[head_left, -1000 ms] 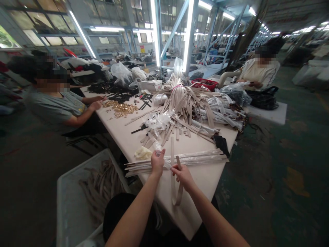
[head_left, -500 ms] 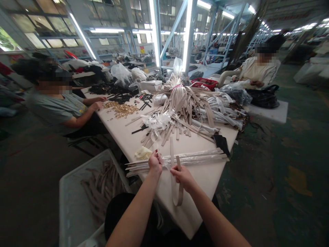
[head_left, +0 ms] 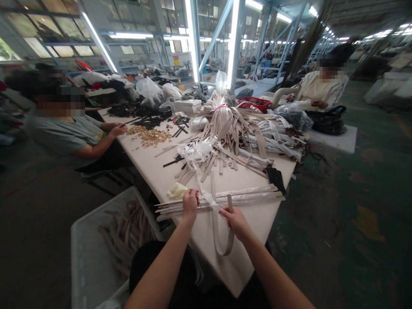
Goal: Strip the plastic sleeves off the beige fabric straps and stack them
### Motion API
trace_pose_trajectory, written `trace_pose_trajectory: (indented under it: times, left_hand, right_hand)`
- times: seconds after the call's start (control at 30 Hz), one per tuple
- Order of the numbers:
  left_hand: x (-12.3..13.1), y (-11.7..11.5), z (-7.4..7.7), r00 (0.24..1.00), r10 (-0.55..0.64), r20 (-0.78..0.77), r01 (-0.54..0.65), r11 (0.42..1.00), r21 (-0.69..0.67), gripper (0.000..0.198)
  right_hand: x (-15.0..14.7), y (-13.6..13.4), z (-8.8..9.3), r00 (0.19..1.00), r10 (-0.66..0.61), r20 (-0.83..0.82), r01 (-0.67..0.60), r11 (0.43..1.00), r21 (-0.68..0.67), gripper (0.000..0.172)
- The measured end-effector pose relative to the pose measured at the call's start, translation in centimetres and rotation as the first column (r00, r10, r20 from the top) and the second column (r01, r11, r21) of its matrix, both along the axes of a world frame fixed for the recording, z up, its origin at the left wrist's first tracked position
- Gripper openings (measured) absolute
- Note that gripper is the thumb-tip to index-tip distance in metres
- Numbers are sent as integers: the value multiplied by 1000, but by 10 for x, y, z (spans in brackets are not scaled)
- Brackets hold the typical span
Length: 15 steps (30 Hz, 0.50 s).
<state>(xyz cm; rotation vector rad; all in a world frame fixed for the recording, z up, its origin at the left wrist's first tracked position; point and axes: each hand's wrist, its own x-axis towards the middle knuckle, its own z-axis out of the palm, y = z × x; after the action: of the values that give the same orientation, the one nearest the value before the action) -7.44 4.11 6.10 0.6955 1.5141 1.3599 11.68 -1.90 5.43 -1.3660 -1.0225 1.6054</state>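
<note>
Bench, near end. Left hand [head_left: 190, 204]: fingers curled and closed at the left end of a bundle of long flat strips [head_left: 219, 200]; exact item held cannot be told, though a thin clear film [head_left: 207, 198] runs from this hand to the right. Right hand [head_left: 236, 222]: narrow pinch on the upper end of a beige strap [head_left: 215, 227].

Strap sits just right of the left hand, doubled into 1 long loop. Its long axis runs near-far, crossing over the bundle, with the bend toward the person. Contact between bend and tabletop cannot be told. Bundle lies on the white table [head_left: 254, 225], long axis left-right, rising slightly to the right.

Far of the hands, a heap of beige straps [head_left: 223, 128] and white-wrapped straps [head_left: 278, 139] stand between the hands and the far end. A crumpled cream cloth [head_left: 177, 191] lies just left of the bundle; a black pouch [head_left: 275, 179] lies just far of its right end. Gold metal fittings [head_left: 148, 135] lie far left. Near left, a grey bin [head_left: 85, 262] holds more beige straps [head_left: 125, 236]. Co-workers sit at left [head_left: 64, 137] and far right [head_left: 320, 90].
</note>
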Motion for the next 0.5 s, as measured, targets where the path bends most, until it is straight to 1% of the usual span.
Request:
trace_pose_trajectory:
  times: [0.03, 0.07, 0.1, 0.13, 0.17, 0.2, 0.23, 0.3, 0.4, 0.5]
  left_hand:
    - [6, -11, -2, 993, -118, 18, 119, 991, -56, 26]
    - [13, -23, -4, 972, -226, 65, 232, 968, -100, 33]
    - [20, -34, -7, 935, -323, 145, 342, 931, -129, 38]
    - [27, -44, -9, 895, -376, 238, 412, 903, -122, 41]
    - [34, -53, -11, 854, -406, 324, 458, 884, -99, 43]
    - [40, -59, -13, 826, -408, 389, 466, 882, -64, 42]
    - [44, -64, -14, 819, -385, 426, 437, 899, -29, 40]
    - [48, -65, -16, 840, -318, 440, 347, 938, 17, 37]
    - [45, -57, -15, 895, -255, 366, 242, 967, 83, 33]
    - [36, -44, -15, 952, -205, 226, 172, 973, 157, 33]
  right_hand:
    - [0, 0, 0, 1000, -18, 9, 18, 1000, 13, 33]
    - [0, 0, 0, 1000, -27, 10, 26, 999, 28, 34]
    - [0, 1, 0, 1000, -23, 4, 23, 999, 44, 35]
    - [-1, 1, 0, 1000, -12, -4, 12, 998, 58, 37]
    - [-2, 2, 0, 1000, -4, -11, 4, 997, 71, 38]
    - [-4, 3, 0, 1000, -3, -14, 4, 996, 84, 40]
    - [-6, 4, 1, 1000, -8, -14, 10, 996, 92, 41]
    - [-9, 6, 1, 1000, -28, -2, 28, 996, 90, 43]
    - [-12, 6, 1, 1000, -15, 25, 13, 998, 69, 42]
    - [-12, 5, 0, 998, 41, 50, -44, 997, 69, 36]
